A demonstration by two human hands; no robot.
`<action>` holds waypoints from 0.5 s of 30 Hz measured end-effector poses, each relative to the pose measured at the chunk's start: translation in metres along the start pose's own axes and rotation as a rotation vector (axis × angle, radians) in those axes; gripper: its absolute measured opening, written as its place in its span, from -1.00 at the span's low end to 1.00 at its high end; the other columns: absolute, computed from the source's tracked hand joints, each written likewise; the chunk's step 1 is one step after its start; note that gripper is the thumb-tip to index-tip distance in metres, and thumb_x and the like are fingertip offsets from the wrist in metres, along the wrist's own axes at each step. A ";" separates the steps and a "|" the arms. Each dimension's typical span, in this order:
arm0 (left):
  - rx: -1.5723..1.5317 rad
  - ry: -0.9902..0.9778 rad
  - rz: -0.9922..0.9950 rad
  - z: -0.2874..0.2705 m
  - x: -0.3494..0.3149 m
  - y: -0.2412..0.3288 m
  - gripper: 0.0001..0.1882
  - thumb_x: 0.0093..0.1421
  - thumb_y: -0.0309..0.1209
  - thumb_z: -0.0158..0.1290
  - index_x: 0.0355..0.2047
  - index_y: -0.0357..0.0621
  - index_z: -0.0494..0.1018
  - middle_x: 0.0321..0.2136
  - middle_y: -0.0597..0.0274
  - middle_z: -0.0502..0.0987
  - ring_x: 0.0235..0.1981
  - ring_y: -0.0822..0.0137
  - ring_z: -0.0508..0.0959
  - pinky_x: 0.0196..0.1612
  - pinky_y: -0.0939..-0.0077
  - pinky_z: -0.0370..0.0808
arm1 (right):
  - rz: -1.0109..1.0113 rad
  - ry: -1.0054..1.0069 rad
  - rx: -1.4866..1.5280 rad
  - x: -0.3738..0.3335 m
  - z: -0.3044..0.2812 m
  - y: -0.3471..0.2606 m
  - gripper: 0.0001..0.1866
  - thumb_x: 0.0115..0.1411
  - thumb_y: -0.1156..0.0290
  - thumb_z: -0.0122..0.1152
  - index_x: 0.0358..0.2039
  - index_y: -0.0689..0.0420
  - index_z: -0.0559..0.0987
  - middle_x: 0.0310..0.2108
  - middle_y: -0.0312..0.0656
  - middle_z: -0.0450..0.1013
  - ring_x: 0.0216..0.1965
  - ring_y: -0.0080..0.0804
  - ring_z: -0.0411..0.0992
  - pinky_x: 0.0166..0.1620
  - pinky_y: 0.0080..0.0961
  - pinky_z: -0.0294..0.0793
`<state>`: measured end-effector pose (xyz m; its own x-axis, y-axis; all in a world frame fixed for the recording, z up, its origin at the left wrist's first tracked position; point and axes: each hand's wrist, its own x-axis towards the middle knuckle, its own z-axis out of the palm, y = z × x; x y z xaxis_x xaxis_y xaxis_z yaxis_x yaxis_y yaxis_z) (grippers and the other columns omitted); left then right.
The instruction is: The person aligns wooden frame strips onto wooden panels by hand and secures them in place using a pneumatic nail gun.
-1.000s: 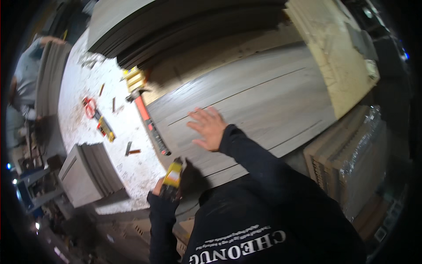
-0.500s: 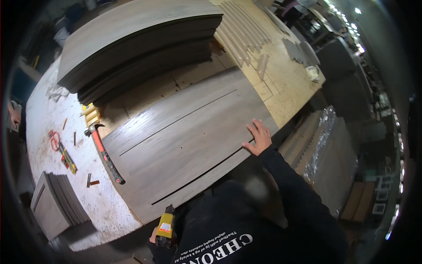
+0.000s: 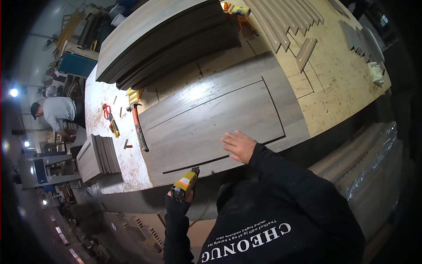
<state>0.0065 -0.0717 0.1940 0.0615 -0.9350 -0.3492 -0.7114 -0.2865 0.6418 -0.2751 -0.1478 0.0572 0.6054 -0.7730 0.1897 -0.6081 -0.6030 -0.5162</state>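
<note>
A grey wood-grain panel (image 3: 211,108) with narrow dark grooves lies flat on the table in front of me. My right hand (image 3: 239,147) is over its near part with the fingers spread, nothing in them; whether the palm touches the surface I cannot tell. My left hand (image 3: 188,196) is wrapped around a yellow and black nail gun (image 3: 184,182). The tool's dark nose is at the panel's near edge, just below the long groove. Most of the left fingers are hidden behind the tool. A claw hammer (image 3: 138,127) with a red and black handle lies along the panel's left end.
Behind the panel rises a stack of grey boards (image 3: 171,44). Scissors (image 3: 107,111) and a yellow cutter (image 3: 114,128) lie at left, near smaller stacked panels (image 3: 99,156). Moulding strips (image 3: 285,20) lie far right. Plastic-wrapped boards (image 3: 365,163) stand right of me. Another person (image 3: 59,114) bends at far left.
My view has swung toward the left. My right hand has shifted left along the panel from near its right end. The nail gun in my left hand has come up to the panel's near edge.
</note>
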 end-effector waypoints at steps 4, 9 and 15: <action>-0.053 -0.041 0.068 0.002 0.010 0.009 -0.68 -0.06 -0.37 0.14 -0.30 -0.29 0.44 -0.43 0.08 0.54 -0.36 0.26 0.56 -0.29 0.47 0.46 | 0.035 0.069 -0.014 -0.037 -0.026 0.023 -0.58 -0.09 0.31 0.23 -0.15 0.05 0.42 0.04 -0.21 0.24 0.17 -0.24 0.09 0.15 -0.17 0.09; -0.009 -0.040 0.084 0.007 0.023 0.003 -0.66 -0.08 -0.37 0.15 -0.29 -0.29 0.44 -0.41 0.08 0.54 -0.34 0.26 0.56 -0.28 0.46 0.46 | 0.191 0.188 -0.062 -0.082 -0.065 0.045 -0.58 -0.12 0.27 0.26 -0.19 0.04 0.45 0.02 -0.17 0.26 0.13 -0.18 0.14 0.11 -0.18 0.16; -0.097 -0.084 -0.028 0.014 0.033 0.006 -0.64 -0.09 -0.37 0.15 -0.28 -0.30 0.44 -0.42 0.07 0.54 -0.36 0.27 0.56 -0.29 0.45 0.46 | 0.439 0.431 -0.005 -0.106 -0.075 0.051 -0.55 -0.15 0.28 0.32 -0.18 0.05 0.48 -0.12 -0.14 0.35 -0.12 -0.18 0.33 -0.10 -0.29 0.32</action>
<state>-0.0057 -0.1012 0.1764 0.0184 -0.9068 -0.4211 -0.6393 -0.3345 0.6924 -0.4092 -0.1115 0.0734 0.0361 -0.9589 0.2814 -0.7566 -0.2102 -0.6192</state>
